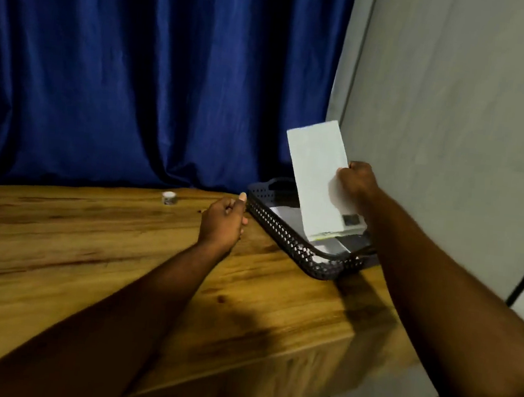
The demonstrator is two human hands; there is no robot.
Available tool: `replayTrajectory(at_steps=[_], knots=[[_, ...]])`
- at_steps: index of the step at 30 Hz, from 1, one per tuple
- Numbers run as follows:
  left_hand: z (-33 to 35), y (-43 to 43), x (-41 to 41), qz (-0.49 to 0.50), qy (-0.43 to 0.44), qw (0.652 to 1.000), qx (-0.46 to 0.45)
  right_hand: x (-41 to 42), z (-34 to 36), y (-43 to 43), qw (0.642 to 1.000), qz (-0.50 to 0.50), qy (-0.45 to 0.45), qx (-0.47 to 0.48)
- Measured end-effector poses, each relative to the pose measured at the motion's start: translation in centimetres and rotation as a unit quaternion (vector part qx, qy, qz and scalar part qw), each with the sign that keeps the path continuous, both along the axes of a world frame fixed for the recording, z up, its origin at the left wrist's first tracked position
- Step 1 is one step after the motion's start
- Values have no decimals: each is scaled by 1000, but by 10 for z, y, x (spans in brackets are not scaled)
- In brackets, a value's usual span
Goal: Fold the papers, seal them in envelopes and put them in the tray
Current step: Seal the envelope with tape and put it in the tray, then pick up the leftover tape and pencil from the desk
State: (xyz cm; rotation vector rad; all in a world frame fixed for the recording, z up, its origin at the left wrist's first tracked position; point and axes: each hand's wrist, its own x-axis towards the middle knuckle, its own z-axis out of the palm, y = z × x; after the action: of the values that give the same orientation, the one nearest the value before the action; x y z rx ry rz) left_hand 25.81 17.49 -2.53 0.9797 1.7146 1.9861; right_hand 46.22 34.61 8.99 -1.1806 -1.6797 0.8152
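1. Right hand (pixel 357 182): the fingers (pixel 352 172) pinch the right edge of a white envelope (pixel 316 178), about midway along its length.
2. Left hand (pixel 224 220): its fingers are loosely curled and hold nothing, with the thumb raised. It sits over the tabletop (pixel 87 244), just beside the tray's left wall.
3. Tray (pixel 283 229): dark with perforated walls, at the far right corner of the tabletop. White items (pixel 284 215) lie flat inside; whether they are envelopes or papers cannot be told.
4. Obstruction: the right forearm (pixel 425 264) crosses the tray's near right corner and hides part of it.
5. Surroundings: a small white jar (pixel 168 197) stands near the far edge, well apart from both hands. A blue curtain (pixel 138 72) hangs behind and a grey wall (pixel 456 121) stands to the right.
6. The envelope stands on end, tilted slightly left, with its lower end over the tray's contents. Whether it touches them cannot be told.
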Motion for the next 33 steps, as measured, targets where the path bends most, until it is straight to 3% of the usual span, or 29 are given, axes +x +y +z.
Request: replayTrajectory(at_steps=[4, 9, 14, 18, 24, 29, 33], knots=[[-15, 20, 17, -9, 46, 998, -42, 17, -25, 22, 985, -3, -162, -55], [-22, 32, 20, 1, 100, 993, -64, 8, -51, 27, 928, 44, -367, -43], [-20, 30, 18, 2, 111, 991, -70, 1, -62, 33, 903, 39, -421, -82], [-20, 27, 20, -6, 124, 989, -78, 2, -60, 24, 879, 31, -476, -14], [-13, 22, 11, 3, 109, 992, -69, -17, -31, -6, 912, 29, -389, 129], [4, -1, -32, 85, 157, 979, -95, -79, -17, -67, 934, 137, -257, 207], [3, -22, -92, 187, 198, 957, -102, -144, -50, -103, 921, 219, -222, 234]])
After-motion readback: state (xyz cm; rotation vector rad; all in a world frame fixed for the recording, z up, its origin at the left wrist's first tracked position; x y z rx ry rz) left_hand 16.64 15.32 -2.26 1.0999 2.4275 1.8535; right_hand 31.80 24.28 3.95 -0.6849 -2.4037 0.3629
